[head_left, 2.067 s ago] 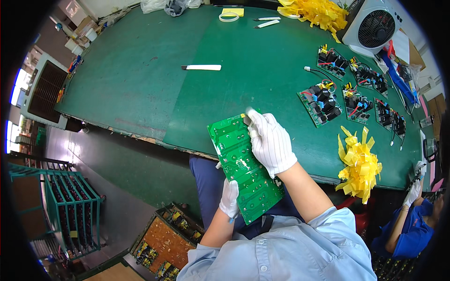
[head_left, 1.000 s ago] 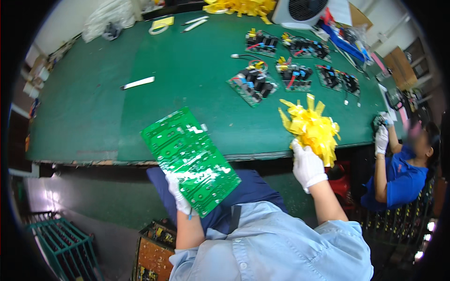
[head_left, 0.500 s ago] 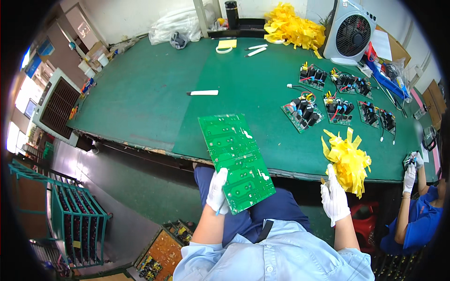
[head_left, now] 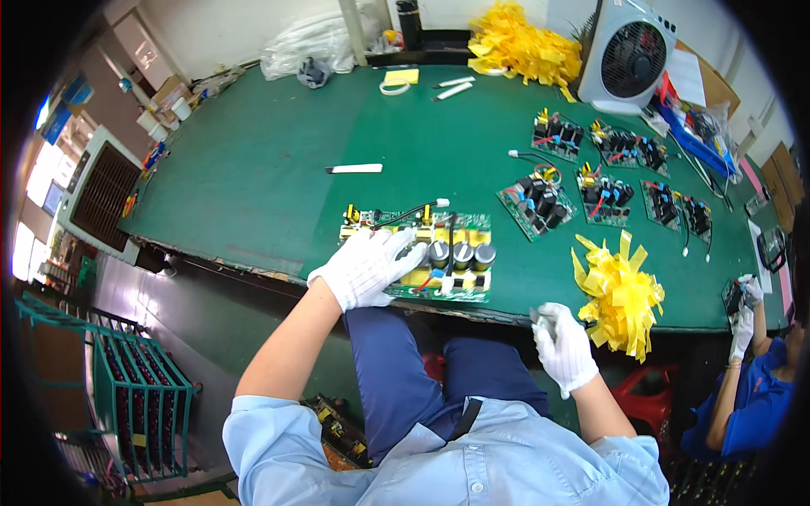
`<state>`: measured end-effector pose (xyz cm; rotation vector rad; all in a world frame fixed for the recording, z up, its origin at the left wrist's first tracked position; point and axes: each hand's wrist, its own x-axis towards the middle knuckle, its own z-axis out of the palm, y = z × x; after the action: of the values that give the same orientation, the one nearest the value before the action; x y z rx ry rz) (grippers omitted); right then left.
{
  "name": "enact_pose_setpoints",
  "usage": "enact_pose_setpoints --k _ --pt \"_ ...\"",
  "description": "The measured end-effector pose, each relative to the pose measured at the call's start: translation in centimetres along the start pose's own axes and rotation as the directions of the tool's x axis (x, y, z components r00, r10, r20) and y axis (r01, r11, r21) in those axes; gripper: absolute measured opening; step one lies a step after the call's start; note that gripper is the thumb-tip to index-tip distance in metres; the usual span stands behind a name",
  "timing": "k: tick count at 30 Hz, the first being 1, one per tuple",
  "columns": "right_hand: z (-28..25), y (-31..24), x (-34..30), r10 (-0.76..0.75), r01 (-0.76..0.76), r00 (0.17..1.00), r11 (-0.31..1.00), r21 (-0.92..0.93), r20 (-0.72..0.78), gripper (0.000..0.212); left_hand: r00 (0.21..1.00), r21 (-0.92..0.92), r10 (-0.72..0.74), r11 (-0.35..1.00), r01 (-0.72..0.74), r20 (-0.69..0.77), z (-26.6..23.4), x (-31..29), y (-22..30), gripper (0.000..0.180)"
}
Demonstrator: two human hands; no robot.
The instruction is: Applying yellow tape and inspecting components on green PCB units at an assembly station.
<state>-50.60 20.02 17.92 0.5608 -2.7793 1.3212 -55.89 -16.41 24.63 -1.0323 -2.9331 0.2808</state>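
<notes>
Fingers fanned, the gloved left hand [head_left: 363, 268] rested, at the front of the smooth green bench [head_left: 228, 185], on the left part of a rectangular circuit board [head_left: 471, 290], which a sideways push could have tipped over the near edge. Smooth, round-topped capacitors [head_left: 462, 255] and a slim black cable [head_left: 413, 210] with a white plug [head_left: 442, 202] could have bent or snagged under heavy pressure. Apart from it, the right hand [head_left: 564, 347] narrowly pinched a small greyish piece [head_left: 535, 315], unidentifiable, that slack fingers might have dropped.

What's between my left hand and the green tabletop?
A circuit board, component side up: it lies under your left hand, on the green tabletop, in the head view.
</notes>
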Motion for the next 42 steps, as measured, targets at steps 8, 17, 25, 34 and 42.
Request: enact_pose_setpoints --k 8,17,25,34,42 --pt "3.2 -0.1 4.1 -0.332 0.327 0.943 0.921 -0.211 0.016 0.023 0.973 -0.145 -0.104 0.987 0.074 -0.207 2.0 -0.5 1.1 0.075" --pt "5.1 0.1 5.4 -0.271 0.299 0.951 0.925 -0.234 0.147 0.019 0.729 -0.456 -0.503 0.841 0.290 -0.464 4.4 0.7 11.1 0.054" --pt "5.0 0.8 5.5 -0.270 0.284 0.958 0.929 -0.237 0.093 0.020 0.777 -0.594 -0.482 0.785 0.176 -0.406 2.7 3.0 7.9 0.068" --pt "5.5 1.4 4.9 -0.295 0.292 0.955 0.947 -0.130 -0.005 0.028 0.413 -0.752 -0.800 0.576 0.321 -0.436 2.4 1.1 -5.2 0.031" --pt "5.7 2.2 4.5 -0.349 0.343 0.935 0.935 -0.090 -0.069 0.030 0.658 -0.638 -0.619 0.723 0.265 -0.428 3.2 1.1 8.4 0.025"
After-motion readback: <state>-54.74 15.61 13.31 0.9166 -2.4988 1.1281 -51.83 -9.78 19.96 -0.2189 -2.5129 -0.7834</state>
